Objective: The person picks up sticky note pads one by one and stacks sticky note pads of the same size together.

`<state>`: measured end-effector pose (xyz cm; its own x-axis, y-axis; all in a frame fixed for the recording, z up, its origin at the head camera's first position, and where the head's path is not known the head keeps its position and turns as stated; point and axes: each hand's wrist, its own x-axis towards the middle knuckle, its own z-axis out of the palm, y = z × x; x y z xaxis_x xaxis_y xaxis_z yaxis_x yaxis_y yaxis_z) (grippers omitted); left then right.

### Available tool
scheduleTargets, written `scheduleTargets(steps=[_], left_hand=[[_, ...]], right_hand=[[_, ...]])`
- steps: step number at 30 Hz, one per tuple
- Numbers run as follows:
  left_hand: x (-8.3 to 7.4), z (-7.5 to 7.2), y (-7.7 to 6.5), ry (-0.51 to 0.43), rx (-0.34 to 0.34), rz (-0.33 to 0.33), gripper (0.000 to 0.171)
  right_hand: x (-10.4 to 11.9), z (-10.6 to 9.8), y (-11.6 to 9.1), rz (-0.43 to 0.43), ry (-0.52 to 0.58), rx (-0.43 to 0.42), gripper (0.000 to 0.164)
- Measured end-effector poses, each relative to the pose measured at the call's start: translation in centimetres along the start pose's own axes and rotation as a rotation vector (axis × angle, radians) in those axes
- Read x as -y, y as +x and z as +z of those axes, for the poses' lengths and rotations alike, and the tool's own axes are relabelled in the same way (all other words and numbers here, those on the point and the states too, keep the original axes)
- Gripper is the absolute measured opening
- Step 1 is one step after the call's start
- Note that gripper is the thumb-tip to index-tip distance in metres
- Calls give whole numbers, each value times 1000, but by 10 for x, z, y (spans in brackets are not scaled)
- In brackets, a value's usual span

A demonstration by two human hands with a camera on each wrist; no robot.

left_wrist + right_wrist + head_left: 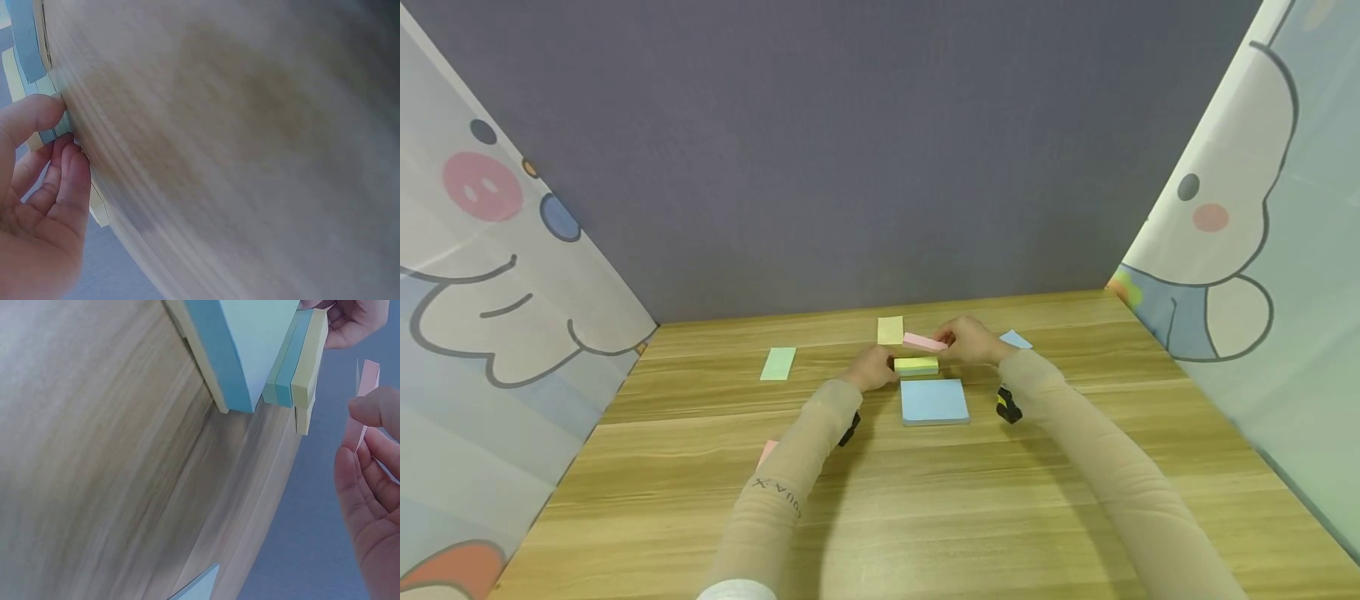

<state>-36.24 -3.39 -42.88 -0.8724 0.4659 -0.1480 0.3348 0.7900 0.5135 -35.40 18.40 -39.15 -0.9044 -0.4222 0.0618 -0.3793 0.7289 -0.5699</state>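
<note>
My right hand [970, 342] pinches a narrow pink sticky note pad [925, 342] between thumb and fingers. In the right wrist view this pink pad [372, 376] is held up, apart from a stack of narrow sticky note pads [306, 369] in green, blue and yellow. The stack, yellow on top in the head view, has its left end pinched by my left hand [869, 368]. Thumb and fingertips of the left hand [47, 181] meet at that end in the left wrist view. Just nearer than the stack lies a wide light blue sticky note pad [935, 400].
Behind the stack is a yellow note [891, 330]. A green note [778, 363] lies to the left, a pink note [767, 451] partly under the left forearm, a blue note [1016, 339] beyond the right wrist. A grey panel [880, 167] stands along the back of the wooden table [940, 517].
</note>
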Motion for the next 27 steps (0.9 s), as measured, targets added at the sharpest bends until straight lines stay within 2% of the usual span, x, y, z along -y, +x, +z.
scheduleTargets(steps=[13,20,27], left_hand=[[1,1,2,-20,1,6,39],[1,1,2,-21,-10,28,31],[1,1,2,-35,-20,33,35]], right_hand=[[2,1,3,-57,-5,19,22],[1,4,5,-62,2,37,21],[1,6,6,-77,4,62,22]])
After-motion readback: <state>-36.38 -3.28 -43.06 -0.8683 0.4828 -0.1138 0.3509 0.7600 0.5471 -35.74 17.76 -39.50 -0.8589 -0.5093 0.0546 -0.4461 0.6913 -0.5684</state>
